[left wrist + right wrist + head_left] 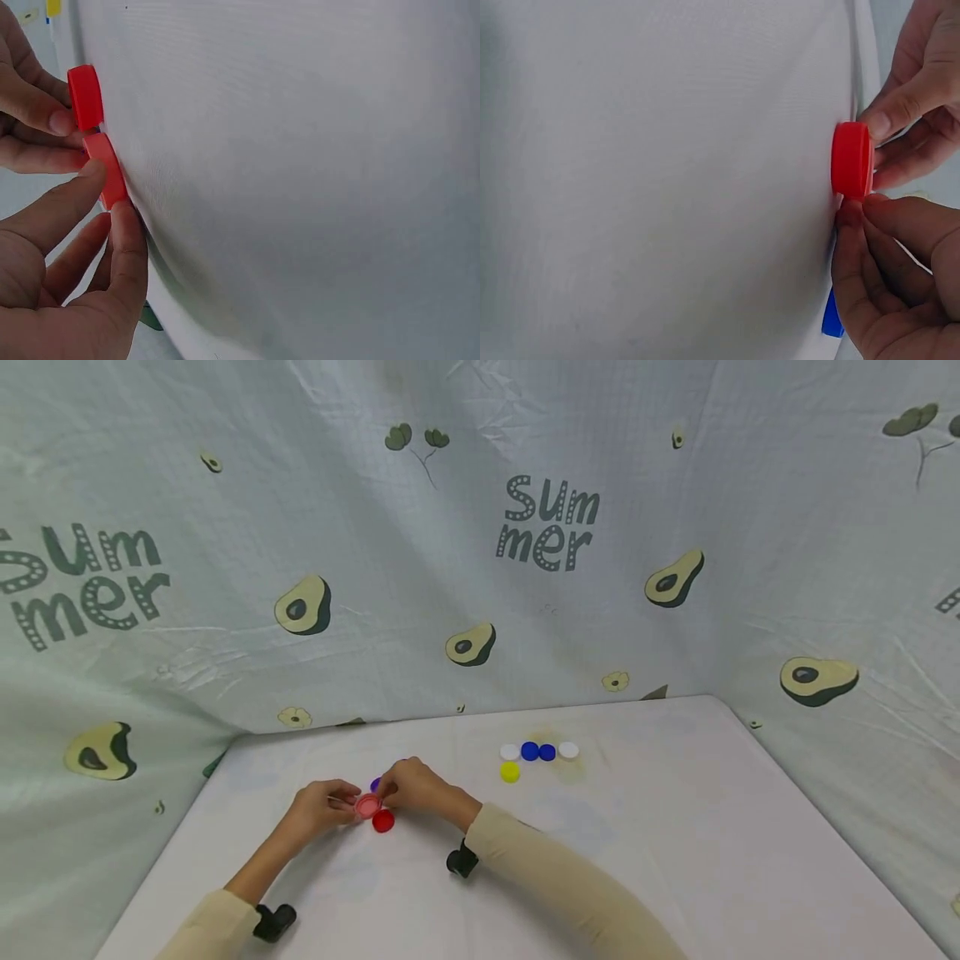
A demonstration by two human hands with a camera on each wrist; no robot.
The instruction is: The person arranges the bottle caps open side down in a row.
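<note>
A pinkish-red bottle cap [367,807] lies between the two hands, its open hollow side facing up. My left hand [322,810] pinches it from the left, with the thumb and fingertips on its rim in the left wrist view. From the other side, the right hand [416,787] grips the same cap's edge with thumb and forefinger close together. Just in front sits a darker red cap [383,821], right beside the right fingertips and overlapping the pinkish one in the right wrist view. A blue cap [832,315] stands behind the right fingers, partly hidden.
Farther back to the right, a row on the white table [637,827] has a white cap [510,752], two blue caps [530,751] and another white cap [568,750]. A yellow cap [510,772] lies before it. A printed curtain [375,543] hangs behind the table.
</note>
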